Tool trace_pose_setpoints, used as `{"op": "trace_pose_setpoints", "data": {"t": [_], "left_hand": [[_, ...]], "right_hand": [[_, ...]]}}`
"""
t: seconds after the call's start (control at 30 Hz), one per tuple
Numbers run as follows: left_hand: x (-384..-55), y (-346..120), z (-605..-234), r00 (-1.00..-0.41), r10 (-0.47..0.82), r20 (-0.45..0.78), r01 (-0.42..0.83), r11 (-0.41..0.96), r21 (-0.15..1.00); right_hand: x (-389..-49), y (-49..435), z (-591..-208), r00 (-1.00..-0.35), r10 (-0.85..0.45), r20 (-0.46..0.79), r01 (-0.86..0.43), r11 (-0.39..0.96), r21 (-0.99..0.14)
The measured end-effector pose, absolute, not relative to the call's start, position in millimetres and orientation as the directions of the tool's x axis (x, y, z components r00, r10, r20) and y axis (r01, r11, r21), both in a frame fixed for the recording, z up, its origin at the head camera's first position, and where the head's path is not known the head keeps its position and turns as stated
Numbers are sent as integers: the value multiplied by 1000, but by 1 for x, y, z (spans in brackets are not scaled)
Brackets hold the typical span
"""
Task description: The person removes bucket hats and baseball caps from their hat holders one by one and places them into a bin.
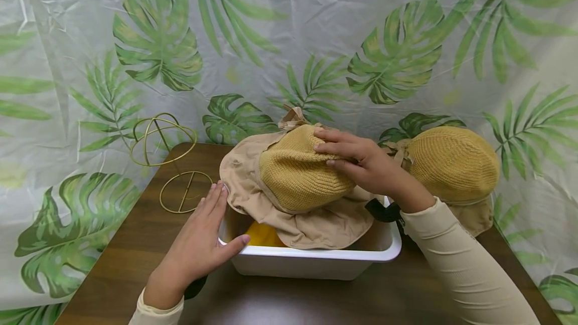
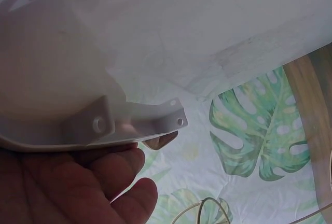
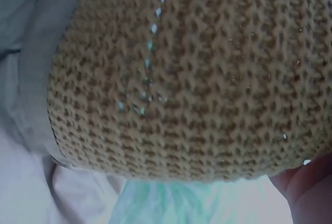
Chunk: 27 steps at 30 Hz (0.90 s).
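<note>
A sun hat lies tilted over a white bin, with a mustard knitted crown and a wide beige brim. My right hand holds the crown from above, its fingertips on a crease near the top. Close up in the right wrist view, the knit fills most of the picture and a finger touches its edge. My left hand rests against the bin's left end, fingers straight and thumb along the near rim. From the left wrist, its fingers lie along the bin's rim.
Inside the bin, something bright yellow shows under the brim. A second mustard hat sits at the table's right, behind my right forearm. A gold wire stand is at the left. Behind the wooden table hangs a leaf-printed curtain.
</note>
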<state>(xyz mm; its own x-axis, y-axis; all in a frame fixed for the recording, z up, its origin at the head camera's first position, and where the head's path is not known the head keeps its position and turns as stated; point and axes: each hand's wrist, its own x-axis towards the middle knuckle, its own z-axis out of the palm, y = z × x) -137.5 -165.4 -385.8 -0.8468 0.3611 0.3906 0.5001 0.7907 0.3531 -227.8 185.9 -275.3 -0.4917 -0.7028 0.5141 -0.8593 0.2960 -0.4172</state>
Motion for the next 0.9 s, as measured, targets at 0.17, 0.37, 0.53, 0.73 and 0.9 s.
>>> {"op": "trace_pose_setpoints", "data": {"t": [0.17,0.37,0.53,0.73,0.9], "left_hand": [[-138,-166,-385,-846,361,391,500,791,351],[-137,-165,-385,-848,362,387,497,796,346],[-138,-166,-386,-847,362,390,498,797,341],[-138,-167,-387,-848,363,385,497,798,342],[-138,-167,-388,-847,366,387,501,793,347]], "right_hand": [[-228,180,-283,-449,-746,491,-887,308,-344],[-230,170,-291,-376,-813,445,-922,279,-268],[-230,161,-297,-333,-865,376,-937,260,-231],[-230,156,-303,-337,-899,281,-935,284,-214],[-228,151,-308,-371,-912,176,-923,340,-182]]}}
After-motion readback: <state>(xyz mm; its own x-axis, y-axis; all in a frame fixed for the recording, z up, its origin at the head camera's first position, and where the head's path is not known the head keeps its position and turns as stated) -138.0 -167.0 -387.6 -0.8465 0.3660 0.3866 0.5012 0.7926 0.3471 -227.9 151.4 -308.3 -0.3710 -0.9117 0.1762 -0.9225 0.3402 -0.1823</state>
